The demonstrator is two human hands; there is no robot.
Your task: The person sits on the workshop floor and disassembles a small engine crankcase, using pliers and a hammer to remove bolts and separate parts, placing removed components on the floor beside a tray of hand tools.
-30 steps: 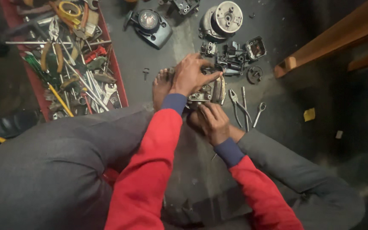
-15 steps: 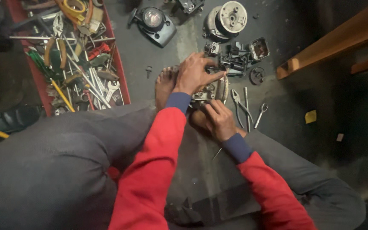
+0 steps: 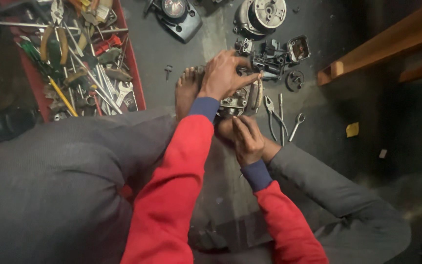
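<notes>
With your left hand (image 3: 223,76) clamped over the metal engine part (image 3: 242,100) braced between your bare feet at 12 o'clock and your right hand (image 3: 246,139) pinching its near edge, a slip could skin those toes.

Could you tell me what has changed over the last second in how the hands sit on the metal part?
Very little. The left hand stays spread over the top of the metal engine part, and the right hand stays against its near side. The red tool tray, pliers and spanner lie as before.
</notes>
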